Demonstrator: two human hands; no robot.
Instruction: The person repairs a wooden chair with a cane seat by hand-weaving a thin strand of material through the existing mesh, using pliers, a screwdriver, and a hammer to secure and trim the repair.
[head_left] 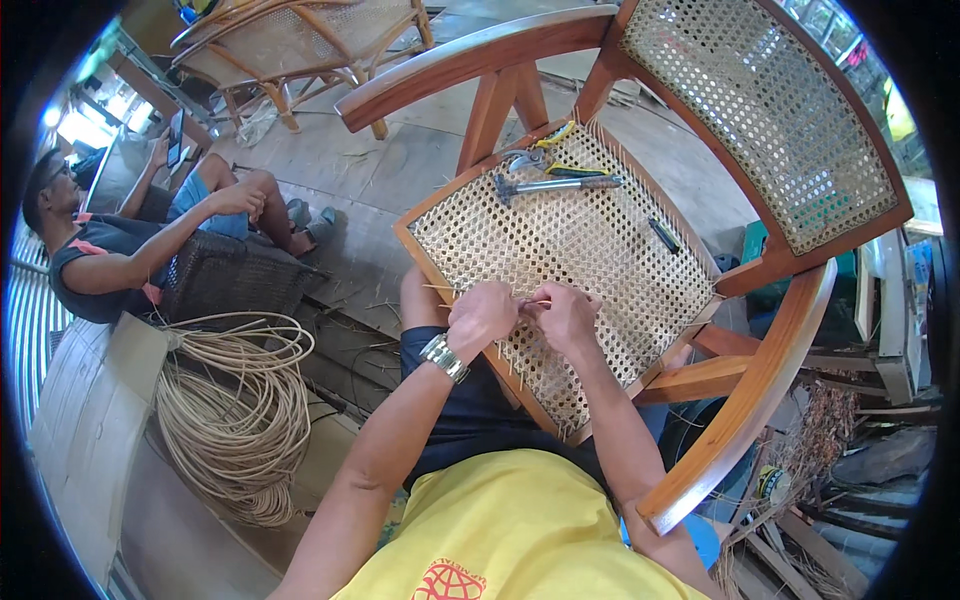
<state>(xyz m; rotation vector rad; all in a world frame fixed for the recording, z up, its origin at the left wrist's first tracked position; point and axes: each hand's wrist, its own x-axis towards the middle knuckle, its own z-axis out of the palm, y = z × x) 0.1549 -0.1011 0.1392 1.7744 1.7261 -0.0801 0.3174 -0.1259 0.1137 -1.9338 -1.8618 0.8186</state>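
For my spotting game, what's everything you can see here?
Cane-woven wooden armchair: 1, brown, centre
Steel hammer: 1, silver, on armchair
Two-handled metal tool: 1, yellow-black handles, beside hammer
Short slim rod: 1, dark, on armchair
Rattan furniture: 1, brown, upper left
Seated person: 1, dark top, left
Round cane coil: 1, tan, lower left
Scrap heap: uncountable, brown, lower right
Metal wristwatch: 1, silver, left wrist
Printed shirt: 1, yellow, bottom
Left hand: 1, bare, over armchair
Right hand: 1, bare, alongside

Held piece too small to tell; shirt cut off below.
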